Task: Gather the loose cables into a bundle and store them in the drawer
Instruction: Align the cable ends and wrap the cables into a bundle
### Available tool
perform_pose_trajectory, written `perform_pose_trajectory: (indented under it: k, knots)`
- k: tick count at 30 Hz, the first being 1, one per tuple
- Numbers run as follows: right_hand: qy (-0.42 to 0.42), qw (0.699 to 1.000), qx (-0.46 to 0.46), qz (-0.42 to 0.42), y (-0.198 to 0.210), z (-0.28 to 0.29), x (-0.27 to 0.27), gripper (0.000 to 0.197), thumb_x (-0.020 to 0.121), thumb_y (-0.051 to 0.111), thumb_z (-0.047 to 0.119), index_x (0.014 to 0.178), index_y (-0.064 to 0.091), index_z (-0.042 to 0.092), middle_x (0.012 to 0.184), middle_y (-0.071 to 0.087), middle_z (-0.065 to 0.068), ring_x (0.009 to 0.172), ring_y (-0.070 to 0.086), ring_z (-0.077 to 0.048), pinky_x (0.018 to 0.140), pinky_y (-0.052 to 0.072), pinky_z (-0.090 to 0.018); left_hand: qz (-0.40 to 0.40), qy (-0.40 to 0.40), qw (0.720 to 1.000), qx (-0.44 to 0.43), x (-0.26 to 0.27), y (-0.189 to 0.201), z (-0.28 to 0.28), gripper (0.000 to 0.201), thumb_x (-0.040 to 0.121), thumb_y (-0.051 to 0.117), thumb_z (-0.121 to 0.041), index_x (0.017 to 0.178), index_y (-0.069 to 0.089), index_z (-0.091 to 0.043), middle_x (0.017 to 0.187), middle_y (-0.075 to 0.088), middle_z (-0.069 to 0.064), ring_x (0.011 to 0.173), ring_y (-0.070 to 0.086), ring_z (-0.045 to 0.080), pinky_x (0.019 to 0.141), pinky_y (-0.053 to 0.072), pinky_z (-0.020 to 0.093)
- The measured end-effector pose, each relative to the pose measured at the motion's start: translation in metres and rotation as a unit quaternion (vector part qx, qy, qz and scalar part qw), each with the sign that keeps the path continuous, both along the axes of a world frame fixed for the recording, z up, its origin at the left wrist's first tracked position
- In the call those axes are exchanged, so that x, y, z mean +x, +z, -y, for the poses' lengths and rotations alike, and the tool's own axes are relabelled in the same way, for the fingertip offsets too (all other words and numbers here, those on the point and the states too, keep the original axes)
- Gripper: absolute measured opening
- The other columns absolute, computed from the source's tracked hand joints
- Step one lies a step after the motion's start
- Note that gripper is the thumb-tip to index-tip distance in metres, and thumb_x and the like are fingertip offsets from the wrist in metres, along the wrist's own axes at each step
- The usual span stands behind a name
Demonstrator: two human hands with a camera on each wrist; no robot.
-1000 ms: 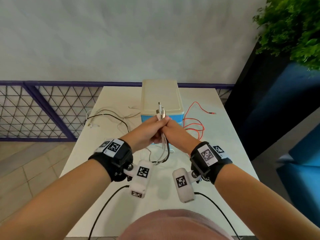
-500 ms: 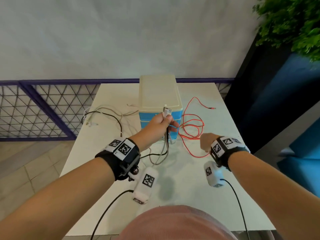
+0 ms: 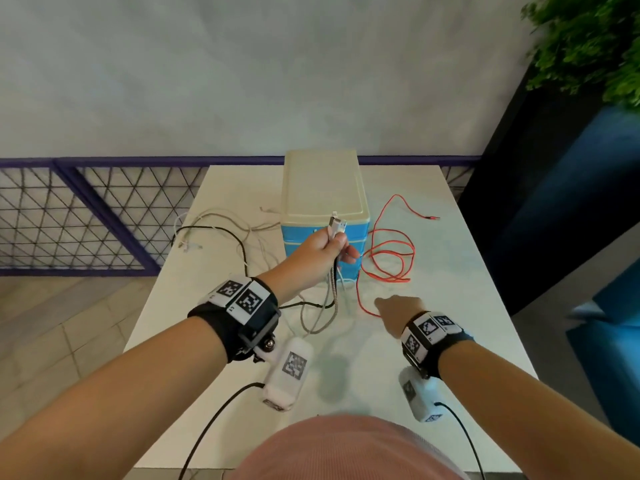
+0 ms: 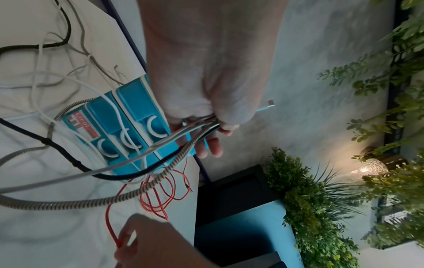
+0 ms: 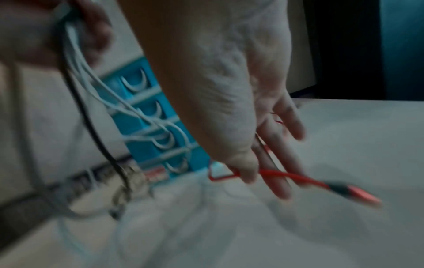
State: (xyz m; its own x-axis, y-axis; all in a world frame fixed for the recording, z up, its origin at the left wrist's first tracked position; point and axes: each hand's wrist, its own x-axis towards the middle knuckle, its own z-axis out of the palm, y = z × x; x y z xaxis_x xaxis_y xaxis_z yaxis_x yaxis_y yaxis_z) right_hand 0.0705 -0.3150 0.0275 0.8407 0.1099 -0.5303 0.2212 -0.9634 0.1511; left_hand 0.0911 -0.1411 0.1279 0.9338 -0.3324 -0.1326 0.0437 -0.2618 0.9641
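My left hand [image 3: 337, 245] is raised in front of the blue drawer unit [image 3: 323, 188] and grips a bundle of cable ends [image 3: 336, 225]. White, black and braided grey cables [image 4: 142, 190] hang from it to the table. The drawers [image 4: 128, 116] look closed. My right hand [image 3: 389, 308] is low on the white table [image 3: 450, 306], right of the bundle. It pinches the red cable [image 5: 286, 175] near its red and black plug [image 5: 353, 192] between thumb and fingers. The rest of the red cable [image 3: 391, 258] lies coiled beside the unit.
More loose white, grey and black cables [image 3: 221, 230] lie on the table left of the drawer unit. A purple mesh railing [image 3: 86, 216] runs behind and left. A dark planter with green plants [image 3: 588, 46] stands at the right, past the table edge.
My right hand has left the bundle and moved right and down to the red cable, which it now pinches. My left hand alone keeps the bundle, held up before the drawers.
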Motion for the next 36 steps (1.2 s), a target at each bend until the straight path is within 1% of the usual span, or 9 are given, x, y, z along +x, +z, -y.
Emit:
perform_pose_trajectory:
  k: [5, 9, 13, 15, 20, 25, 29, 33, 36]
  knots:
    - [-0.118, 0.9, 0.415, -0.066, 0.067, -0.034, 0.011, 0.011, 0.094, 0.05, 0.01, 0.102, 0.047, 0.017, 0.074, 0.066, -0.004, 0.044, 0.064, -0.014, 0.047, 0.047, -0.022, 0.015, 0.019, 1.0, -0.002, 0.003, 0.004, 0.0, 0.023, 0.103, 0.031, -0.02, 0.089, 0.049, -0.016, 0.096, 0.066, 0.001, 0.089, 0.065, 0.011, 0.083, 0.047, 0.019]
    - [-0.149, 0.803, 0.562, -0.131, 0.11, -0.041, 0.014, 0.006, 0.095, 0.056, 0.012, 0.09, 0.059, 0.012, 0.075, 0.069, -0.004, 0.062, 0.071, -0.018, 0.055, 0.052, -0.022, 0.031, 0.058, 0.998, -0.02, 0.005, 0.017, -0.017, 0.038, 0.103, 0.03, -0.022, 0.108, 0.053, 0.007, 0.108, 0.069, 0.011, 0.088, 0.066, 0.011, 0.074, 0.049, 0.007]
    - [-0.229, 0.618, 0.732, -0.173, 0.132, -0.043, 0.015, 0.02, 0.098, 0.049, 0.011, 0.11, 0.065, 0.006, 0.088, 0.072, -0.008, 0.085, 0.073, -0.018, 0.075, 0.057, -0.03, 0.026, 0.059, 0.997, -0.042, 0.005, 0.028, -0.034, 0.038, 0.101, 0.035, -0.035, 0.109, 0.059, -0.006, 0.109, 0.07, 0.006, 0.102, 0.067, 0.022, 0.096, 0.05, 0.038]
    - [-0.225, 0.58, 0.768, -0.15, 0.139, -0.05, 0.017, 0.026, 0.098, 0.046, 0.004, 0.115, 0.065, 0.009, 0.1, 0.074, -0.009, 0.099, 0.071, -0.021, 0.087, 0.057, -0.035, 0.036, 0.082, 0.995, -0.047, 0.005, 0.031, -0.041, 0.035, 0.094, 0.041, -0.045, 0.1, 0.059, -0.016, 0.108, 0.07, 0.009, 0.104, 0.066, 0.029, 0.098, 0.047, 0.05]
    - [-0.182, 0.665, 0.724, -0.003, 0.15, -0.073, 0.018, 0.014, 0.097, 0.055, 0.016, 0.093, 0.068, 0.015, 0.07, 0.074, -0.002, 0.065, 0.073, -0.015, 0.06, 0.058, -0.021, 0.08, 0.097, 0.988, -0.093, -0.006, 0.041, -0.045, 0.025, 0.1, 0.039, -0.031, 0.09, 0.06, -0.022, 0.089, 0.072, -0.005, 0.088, 0.065, 0.02, 0.094, 0.05, 0.044]
    - [-0.099, 0.789, 0.596, 0.113, 0.148, -0.08, 0.017, 0.041, 0.099, 0.051, 0.029, 0.062, 0.061, 0.014, 0.038, 0.052, 0.008, 0.032, 0.049, -0.01, 0.042, 0.044, -0.017, 0.101, 0.1, 0.983, -0.113, -0.011, 0.05, -0.042, 0.023, 0.102, 0.036, -0.026, 0.093, 0.055, -0.016, 0.083, 0.072, -0.01, 0.067, 0.056, 0.021, 0.074, 0.052, 0.037]
    - [-0.04, 0.834, 0.529, 0.154, 0.148, -0.079, 0.012, 0.042, 0.099, 0.051, 0.03, 0.058, 0.054, 0.02, 0.05, 0.055, 0.027, 0.037, 0.048, -0.005, 0.045, 0.036, -0.017, 0.1, 0.085, 0.986, -0.103, -0.008, 0.05, -0.043, 0.022, 0.101, 0.039, -0.023, 0.097, 0.057, -0.011, 0.078, 0.067, 0.002, 0.055, 0.058, 0.019, 0.064, 0.052, 0.035]
    - [-0.046, 0.9, 0.378, 0.214, 0.154, -0.081, 0.005, 0.043, 0.093, 0.049, 0.05, 0.063, 0.058, 0.019, 0.059, 0.057, 0.006, 0.057, 0.053, -0.01, 0.051, 0.037, -0.022, 0.13, 0.126, 0.979, -0.089, -0.009, 0.047, -0.034, 0.023, 0.1, 0.039, -0.016, 0.093, 0.056, -0.002, 0.078, 0.062, 0.004, 0.066, 0.057, 0.017, 0.066, 0.05, 0.03]
    - [-0.086, 0.904, 0.341, 0.243, 0.153, -0.081, 0.006, 0.049, 0.083, 0.053, 0.061, 0.1, 0.063, 0.016, 0.098, 0.06, 0.0, 0.085, 0.059, -0.019, 0.074, 0.049, -0.034, 0.144, 0.162, 0.97, -0.105, -0.007, 0.045, -0.029, 0.021, 0.101, 0.033, -0.02, 0.087, 0.046, -0.012, 0.071, 0.049, -0.004, 0.064, 0.047, 0.011, 0.063, 0.043, 0.027]
